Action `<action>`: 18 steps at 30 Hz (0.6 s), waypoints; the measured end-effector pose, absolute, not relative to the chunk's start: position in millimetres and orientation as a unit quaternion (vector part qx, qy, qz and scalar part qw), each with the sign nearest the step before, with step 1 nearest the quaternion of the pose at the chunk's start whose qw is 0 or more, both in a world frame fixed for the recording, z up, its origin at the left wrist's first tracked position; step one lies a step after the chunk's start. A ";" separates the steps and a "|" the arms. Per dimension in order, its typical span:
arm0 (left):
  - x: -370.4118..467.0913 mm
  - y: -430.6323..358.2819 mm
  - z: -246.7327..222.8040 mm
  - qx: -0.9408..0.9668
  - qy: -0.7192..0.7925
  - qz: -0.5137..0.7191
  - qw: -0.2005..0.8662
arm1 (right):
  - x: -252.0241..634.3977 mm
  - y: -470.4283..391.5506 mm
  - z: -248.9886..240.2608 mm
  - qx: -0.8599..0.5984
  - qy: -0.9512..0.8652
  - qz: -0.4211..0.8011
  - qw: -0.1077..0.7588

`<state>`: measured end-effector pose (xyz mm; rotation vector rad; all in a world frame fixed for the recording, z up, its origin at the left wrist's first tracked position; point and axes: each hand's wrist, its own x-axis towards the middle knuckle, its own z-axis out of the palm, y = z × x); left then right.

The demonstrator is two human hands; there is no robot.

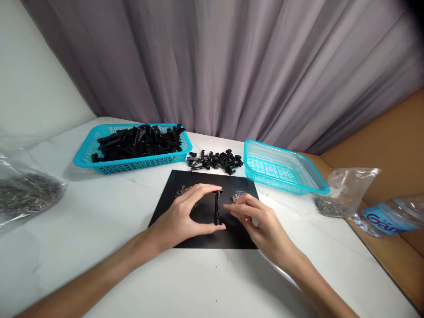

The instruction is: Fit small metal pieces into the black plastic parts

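Between thumb and fingertips, my left hand (182,216) grips a slim black plastic piece (217,208) by its two ends, upright in the view above a black mat (205,238). My right hand (261,221) is just to the right of that piece, its fingers pinched together. Whatever is in the pinch is too small to name. Behind the right fingers lies a small pile of shiny metal parts (238,195) on the mat. Another scatter of small metal parts (181,191) is partly hidden behind my left hand.
A blue basket (142,165) full of black pieces stands back left, a second blue basket (285,183) back right. Loose black pieces (215,161) lie between them. Bags of metal parts flank the table, left (29,192) and right (334,205); a water bottle (394,216) lies far right.
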<state>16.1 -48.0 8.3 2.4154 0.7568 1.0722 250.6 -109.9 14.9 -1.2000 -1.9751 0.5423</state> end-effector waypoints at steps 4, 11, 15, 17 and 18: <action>15.6 -49.1 9.6 0.875 0.221 0.399 0.162 | 249.8 -112.2 21.9 -0.500 -0.734 0.248 0.387; 15.5 -47.7 10.3 0.882 0.194 0.411 0.129 | 246.5 -116.0 27.3 -0.501 -0.710 0.291 0.400; 14.8 -46.9 5.6 0.882 0.184 0.415 0.127 | 237.9 -119.7 28.0 -0.470 -0.705 0.302 0.436; 14.3 -46.6 3.6 0.882 0.183 0.414 0.134 | 233.0 -120.9 26.2 -0.466 -0.698 0.309 0.448; 14.2 -46.5 2.9 0.882 0.183 0.413 0.135 | 231.1 -121.3 25.1 -0.467 -0.694 0.313 0.450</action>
